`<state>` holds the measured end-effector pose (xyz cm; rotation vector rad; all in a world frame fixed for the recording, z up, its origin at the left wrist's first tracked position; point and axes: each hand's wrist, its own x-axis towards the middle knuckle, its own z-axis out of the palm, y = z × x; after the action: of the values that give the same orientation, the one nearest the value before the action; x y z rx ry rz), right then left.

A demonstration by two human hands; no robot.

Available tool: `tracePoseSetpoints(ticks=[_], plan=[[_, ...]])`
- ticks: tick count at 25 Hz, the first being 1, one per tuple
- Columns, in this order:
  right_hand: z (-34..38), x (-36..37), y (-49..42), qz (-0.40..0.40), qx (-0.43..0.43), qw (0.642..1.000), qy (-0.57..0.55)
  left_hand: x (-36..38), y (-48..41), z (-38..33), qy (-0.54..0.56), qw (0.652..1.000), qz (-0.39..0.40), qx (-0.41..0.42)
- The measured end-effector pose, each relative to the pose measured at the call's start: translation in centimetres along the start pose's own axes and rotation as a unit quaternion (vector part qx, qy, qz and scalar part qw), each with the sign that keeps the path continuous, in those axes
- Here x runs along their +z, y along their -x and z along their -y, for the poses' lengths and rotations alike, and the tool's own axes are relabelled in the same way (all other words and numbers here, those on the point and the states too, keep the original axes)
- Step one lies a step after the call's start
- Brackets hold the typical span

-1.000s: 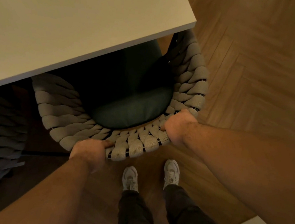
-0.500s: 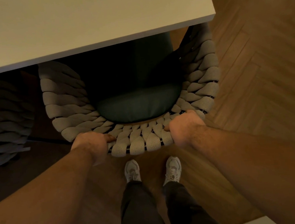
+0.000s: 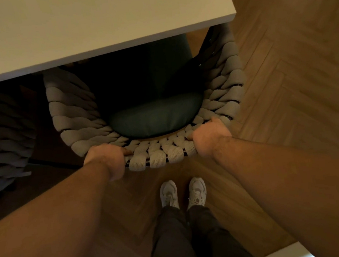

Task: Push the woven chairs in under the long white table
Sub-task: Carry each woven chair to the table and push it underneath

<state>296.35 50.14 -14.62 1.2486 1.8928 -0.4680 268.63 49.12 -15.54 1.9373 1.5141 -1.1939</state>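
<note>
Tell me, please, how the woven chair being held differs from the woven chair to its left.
The held chair is gripped at its back rim by the left hand and right hand; the neighbouring chair is untouched. The held chair shows its dark cushion; the neighbouring chair shows only its woven back. Both have thick woven bands and sit partly under the white table.

The single head-worn view looks steeply down, facing the worktop (image 3: 87,21) across its near edge and right corner. It hangs close above the back of the woven chair (image 3: 159,157), with the wearer's own shoes (image 3: 169,193) on the floor (image 3: 298,91) directly beneath.
</note>
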Motion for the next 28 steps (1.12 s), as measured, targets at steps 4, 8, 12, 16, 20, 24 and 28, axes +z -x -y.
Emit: tracePoseSetpoints(ticks=[4, 8, 12, 16, 20, 24, 28], plan=[[0.3, 1.7, 2.9, -0.083, 0.017, 0.996, -0.041, 0.4, 1.2, -0.8, -0.038, 0.998, -0.047, -0.037], [-1.5, 1.6, 7.9, -0.093, 0.009, 0.979, -0.182, 0.1, 4.7, -1.6, 0.048, 0.996, -0.070, -0.005], [-4.6, 1.7, 12.5, -0.092, 0.091, 0.957, -0.261, -3.0, 9.3, -2.2, 0.208, 0.974, -0.078, 0.047], [-8.2, 1.1, 16.0, -0.189, 0.152, 0.904, -0.351, -7.3, 11.3, -3.1, 0.272, 0.953, -0.123, 0.041], [-14.7, -0.1, 17.3, -0.240, 0.188, 0.871, -0.385, -14.4, 10.7, -6.7, 0.291, 0.936, -0.188, 0.063], [-24.6, -1.3, 18.0, -0.286, 0.196, 0.856, -0.384, -23.0, 9.1, -13.0, 0.289, 0.920, -0.254, 0.069], [-35.3, -2.8, 19.8, -0.320, 0.184, 0.860, -0.351, -31.4, 7.9, -21.7, 0.310, 0.902, -0.296, 0.055]])
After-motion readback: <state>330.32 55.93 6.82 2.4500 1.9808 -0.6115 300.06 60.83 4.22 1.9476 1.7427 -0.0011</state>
